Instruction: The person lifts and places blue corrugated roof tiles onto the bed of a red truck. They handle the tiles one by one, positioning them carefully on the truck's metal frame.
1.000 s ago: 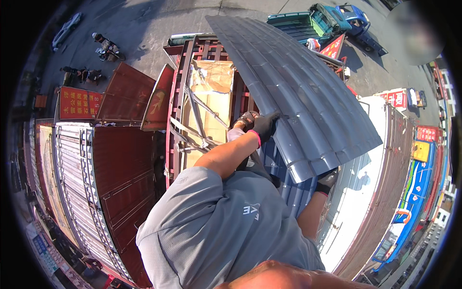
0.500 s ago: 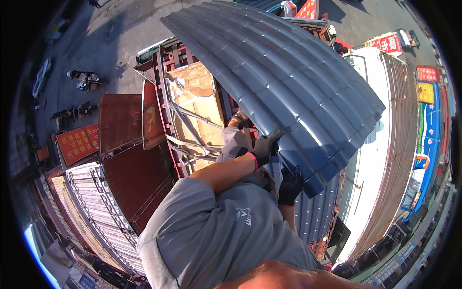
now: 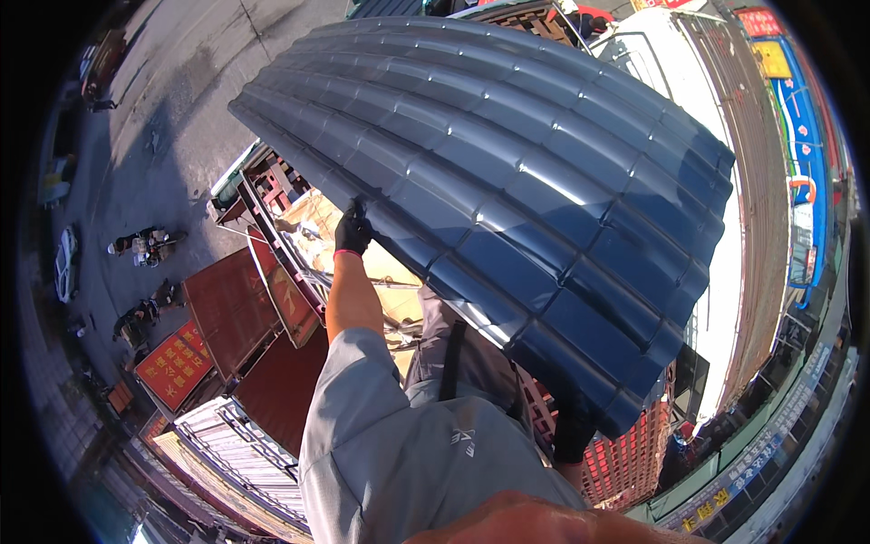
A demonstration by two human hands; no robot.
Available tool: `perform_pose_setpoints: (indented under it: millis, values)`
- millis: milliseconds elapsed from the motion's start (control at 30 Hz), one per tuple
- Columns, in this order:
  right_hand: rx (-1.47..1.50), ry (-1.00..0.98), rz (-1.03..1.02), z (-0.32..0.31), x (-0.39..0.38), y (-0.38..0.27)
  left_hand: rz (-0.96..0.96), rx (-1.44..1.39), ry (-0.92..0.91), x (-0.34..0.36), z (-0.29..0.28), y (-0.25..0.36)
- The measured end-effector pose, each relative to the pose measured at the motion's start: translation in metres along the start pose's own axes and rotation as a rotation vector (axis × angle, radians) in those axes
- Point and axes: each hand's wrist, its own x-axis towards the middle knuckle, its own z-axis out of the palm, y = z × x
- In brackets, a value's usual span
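Observation:
A large dark blue-grey ribbed roofing sheet (image 3: pixel 507 199) with a tile-like profile spans the middle of the view, raised in front of my body. My left hand (image 3: pixel 353 228), in a black glove with a pink cuff, is closed on its left edge with the arm stretched out. At the near end my right hand (image 3: pixel 573 435), gloved in black, grips the sheet's lower edge; its fingers are partly hidden in shadow. Under the sheet's left side lies a tan cardboard-like package (image 3: pixel 394 269) on the truck bed, partly covered from view.
A red slatted truck side (image 3: pixel 625 467) shows at the lower right, beside a white truck roof (image 3: pixel 639 59). On the left stand rust-red panels (image 3: pixel 231 304) and a red signboard (image 3: pixel 175 365). Motorbikes (image 3: pixel 145 245) are on the pavement below.
My left hand has moved from the sheet's near corner to farther along its left edge. The sheet has swung left and shifted nearer. My right hand is lower, and red slats show beneath it.

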Motion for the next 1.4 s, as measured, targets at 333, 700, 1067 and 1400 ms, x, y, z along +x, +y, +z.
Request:
perform_pose_setpoints:
  millis: [333,700,1067,1400]
  values:
    - [0.477,-0.026,-0.085,-0.036,0.01,0.038,0.105,0.236,0.046,-0.033,0.044,0.005]
    - [-0.34,0.538,-0.201,-0.128,-0.076,0.27,-0.018,0.16,0.065,-0.21,0.033,-0.181]
    - [1.677,-0.169,0.428,-0.062,-0.076,0.24,-0.554,-0.105,-0.377,-0.391,0.098,-0.385]
    - [1.789,0.023,0.86,0.047,0.026,0.23,-0.204,0.317,-0.75,-0.356,0.077,-0.404]
